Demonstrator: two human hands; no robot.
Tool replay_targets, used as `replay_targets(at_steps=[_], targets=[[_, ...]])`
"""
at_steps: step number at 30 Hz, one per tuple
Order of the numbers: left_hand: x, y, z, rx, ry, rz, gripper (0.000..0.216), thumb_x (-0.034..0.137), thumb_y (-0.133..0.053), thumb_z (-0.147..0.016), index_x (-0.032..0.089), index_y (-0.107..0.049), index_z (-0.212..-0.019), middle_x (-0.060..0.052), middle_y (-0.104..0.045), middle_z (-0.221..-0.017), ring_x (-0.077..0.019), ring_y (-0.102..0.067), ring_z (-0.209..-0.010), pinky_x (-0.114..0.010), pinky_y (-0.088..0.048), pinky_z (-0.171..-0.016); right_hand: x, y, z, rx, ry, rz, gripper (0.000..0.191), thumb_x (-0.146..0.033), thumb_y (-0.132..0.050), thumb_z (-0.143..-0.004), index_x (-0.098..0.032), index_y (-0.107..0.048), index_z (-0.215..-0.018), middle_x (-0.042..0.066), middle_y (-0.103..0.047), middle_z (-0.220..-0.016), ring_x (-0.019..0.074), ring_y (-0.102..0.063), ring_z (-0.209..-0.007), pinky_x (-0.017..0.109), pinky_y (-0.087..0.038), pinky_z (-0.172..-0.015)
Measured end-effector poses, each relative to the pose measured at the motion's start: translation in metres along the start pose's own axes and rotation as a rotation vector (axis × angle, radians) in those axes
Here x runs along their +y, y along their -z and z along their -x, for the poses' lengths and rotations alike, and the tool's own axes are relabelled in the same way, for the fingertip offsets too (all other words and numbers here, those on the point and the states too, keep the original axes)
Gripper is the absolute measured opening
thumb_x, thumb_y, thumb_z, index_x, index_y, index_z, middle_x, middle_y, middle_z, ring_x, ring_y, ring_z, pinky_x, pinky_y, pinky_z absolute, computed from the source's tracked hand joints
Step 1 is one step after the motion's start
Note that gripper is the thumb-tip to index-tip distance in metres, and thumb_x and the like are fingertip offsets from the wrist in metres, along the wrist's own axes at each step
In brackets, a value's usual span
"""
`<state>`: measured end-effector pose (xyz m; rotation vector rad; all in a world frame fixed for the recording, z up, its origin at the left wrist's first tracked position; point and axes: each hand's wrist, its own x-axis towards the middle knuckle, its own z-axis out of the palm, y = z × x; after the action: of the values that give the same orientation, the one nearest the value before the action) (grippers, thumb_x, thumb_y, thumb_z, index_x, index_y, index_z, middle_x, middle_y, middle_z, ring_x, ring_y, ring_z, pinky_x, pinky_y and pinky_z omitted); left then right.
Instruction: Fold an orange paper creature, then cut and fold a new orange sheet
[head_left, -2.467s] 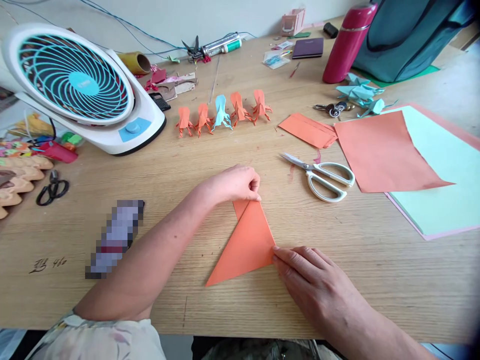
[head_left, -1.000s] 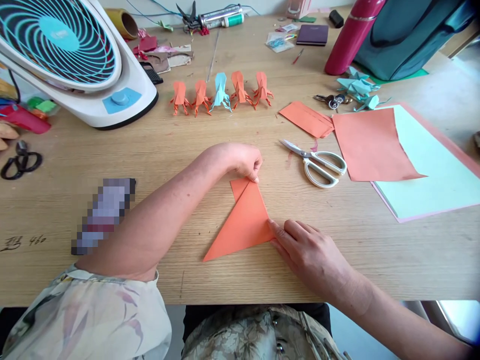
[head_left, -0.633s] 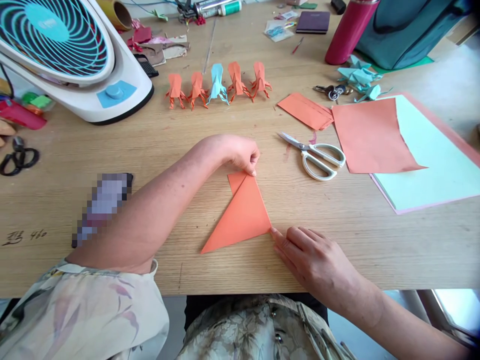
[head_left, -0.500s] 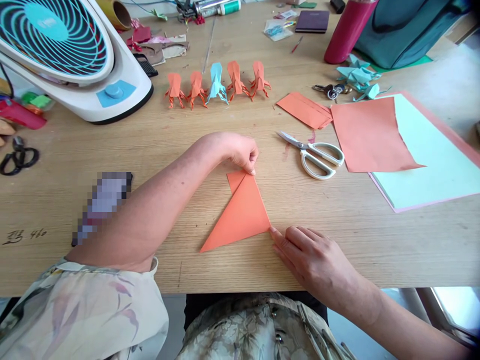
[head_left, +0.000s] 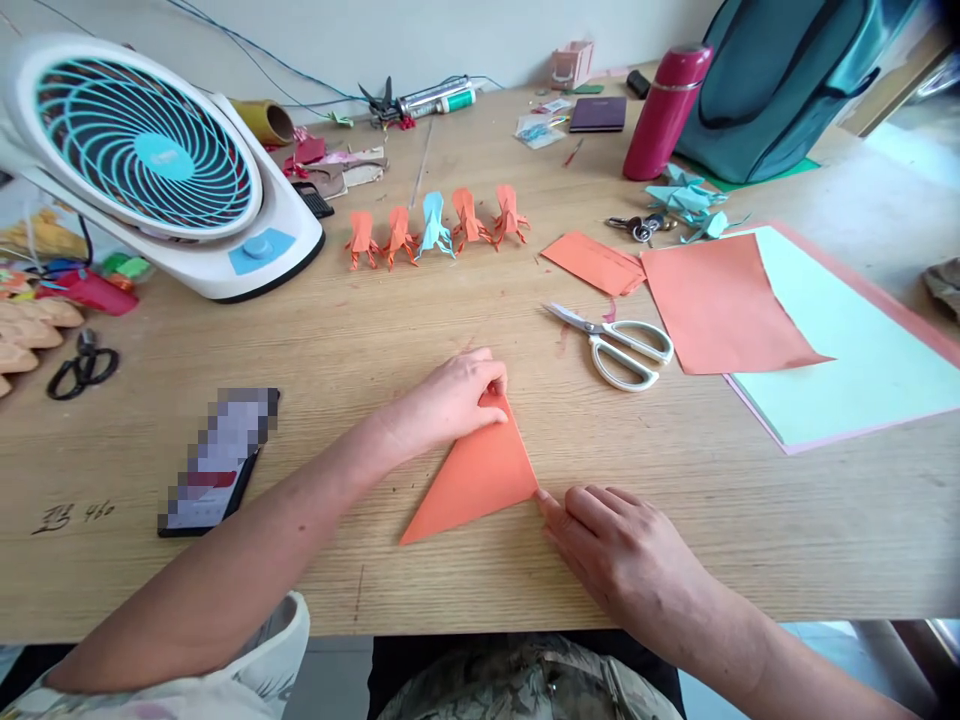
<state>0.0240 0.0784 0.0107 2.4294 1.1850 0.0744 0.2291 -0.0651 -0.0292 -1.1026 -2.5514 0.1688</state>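
A folded sheet of orange paper [head_left: 480, 470] lies on the table as a rough triangle, its long point toward the lower left. Over its top end curls my left hand [head_left: 465, 400], fingers bent at the upper right edge and thumb resting on the paper; that hand hides the small flap there. At the right corner, my right hand [head_left: 622, 550] is closed, with thumb and index fingertip against the paper's tip. White-handled scissors [head_left: 619, 345] rest open-bladed to the upper right, apart from both hands.
Several folded paper figures [head_left: 433, 228] stand in a row behind the hands. Orange paper pieces [head_left: 592, 262] and stacked sheets [head_left: 847, 370] lie at right. A phone [head_left: 225, 450], black scissors [head_left: 84, 368] and a fan [head_left: 277, 240] are at left; a red bottle [head_left: 664, 120] stands near a teal bag [head_left: 787, 100].
My left hand has come down from the paper's top tip onto its upper part, thumb now on the paper. My right hand stays at the right corner. The view has tilted up.
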Motion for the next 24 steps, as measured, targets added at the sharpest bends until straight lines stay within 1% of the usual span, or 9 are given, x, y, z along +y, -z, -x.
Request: replay_targets(at_steps=[2,4,6,8,10,14,17,19,24], targets=[[-0.001,0.003,-0.003,-0.072,0.006,-0.008,0.020,0.028,-0.069,-0.074,0.018,-0.055,-0.085,-0.004,-0.056,-0.098,-0.0183,-0.055,-0.088,-0.027,-0.041,-0.074,0.000,0.000,0.000,0.008,0.003,0.003,0.018,-0.011,-0.046,-0.095,-0.012,-0.064,-0.094,0.001,-0.053,-0.071,0.0152,-0.043,-0.057,0.032,-0.035,-0.054],[0.000,0.008,-0.013,-0.160,0.011,-0.056,0.030,0.039,-0.071,-0.072,0.018,-0.054,-0.086,-0.004,-0.055,-0.098,-0.0200,-0.054,-0.089,-0.028,-0.040,-0.073,0.000,-0.001,0.000,0.008,0.003,-0.004,0.019,-0.011,-0.045,-0.095,-0.012,-0.064,-0.096,0.002,-0.053,-0.071,0.0152,-0.043,-0.057,0.032,-0.036,-0.053],[0.001,0.013,-0.027,-0.253,0.032,-0.108,0.033,0.042,-0.072,-0.070,0.019,-0.054,-0.084,-0.003,-0.057,-0.092,-0.0195,-0.054,-0.084,-0.026,-0.037,-0.067,0.000,-0.001,0.002,0.001,-0.003,-0.019,0.020,-0.010,-0.045,-0.095,-0.010,-0.064,-0.101,0.002,-0.053,-0.072,0.0152,-0.043,-0.058,0.031,-0.037,-0.054],[0.002,0.019,-0.043,-0.359,0.084,-0.162,0.030,0.039,-0.074,-0.067,0.019,-0.054,-0.078,-0.001,-0.060,-0.080,-0.0174,-0.053,-0.072,-0.026,-0.033,-0.059,0.000,-0.002,0.003,-0.001,-0.005,-0.033,0.021,-0.010,-0.045,-0.095,-0.008,-0.063,-0.106,0.002,-0.053,-0.072,0.0152,-0.043,-0.059,0.031,-0.037,-0.054],[0.002,0.024,-0.058,-0.448,0.128,-0.182,0.028,0.035,-0.077,-0.062,0.020,-0.055,-0.071,0.001,-0.059,-0.068,-0.0152,-0.051,-0.062,-0.026,-0.030,-0.056,0.001,-0.002,0.004,0.006,-0.002,-0.042,0.022,-0.009,-0.045,-0.095,-0.008,-0.063,-0.107,0.002,-0.053,-0.072,0.0152,-0.043,-0.059,0.031,-0.037,-0.053],[0.000,0.033,-0.076,-0.589,0.195,-0.090,0.019,0.025,-0.073,-0.064,0.020,-0.054,-0.065,0.003,-0.059,-0.056,-0.0157,-0.055,-0.058,-0.026,-0.034,-0.057,0.003,-0.004,0.005,0.018,0.010,-0.061,0.021,-0.008,-0.045,-0.094,-0.008,-0.064,-0.104,0.002,-0.052,-0.071,0.0150,-0.042,-0.058,0.031,-0.038,-0.052],[-0.004,0.038,-0.083,-0.628,0.203,-0.073,0.018,0.022,-0.070,-0.065,0.020,-0.053,-0.063,0.003,-0.058,-0.055,-0.0161,-0.057,-0.056,-0.027,-0.036,-0.058,0.004,-0.006,0.005,0.021,0.020,-0.073,0.022,-0.008,-0.044,-0.095,-0.008,-0.064,-0.105,0.002,-0.052,-0.072,0.0148,-0.042,-0.058,0.031,-0.038,-0.052],[-0.009,0.041,-0.086,-0.629,0.207,-0.083,0.020,0.023,-0.071,-0.065,0.020,-0.051,-0.062,0.003,-0.057,-0.055,-0.0159,-0.056,-0.056,-0.027,-0.036,-0.057,0.004,-0.006,0.005,0.027,0.028,-0.069,0.023,-0.008,-0.044,-0.095,-0.007,-0.063,-0.106,0.003,-0.052,-0.072,0.0147,-0.042,-0.059,0.030,-0.038,-0.052],[-0.018,0.042,-0.091,-0.640,0.273,-0.010,0.022,0.027,-0.072,-0.062,0.019,-0.051,-0.063,0.003,-0.055,-0.054,-0.0149,-0.056,-0.056,-0.026,-0.038,-0.058,0.005,-0.004,0.006,0.039,0.041,-0.033,0.024,-0.009,-0.043,-0.095,-0.006,-0.065,-0.107,0.003,-0.052,-0.070,0.0151,-0.042,-0.059,0.031,-0.037,-0.052]])
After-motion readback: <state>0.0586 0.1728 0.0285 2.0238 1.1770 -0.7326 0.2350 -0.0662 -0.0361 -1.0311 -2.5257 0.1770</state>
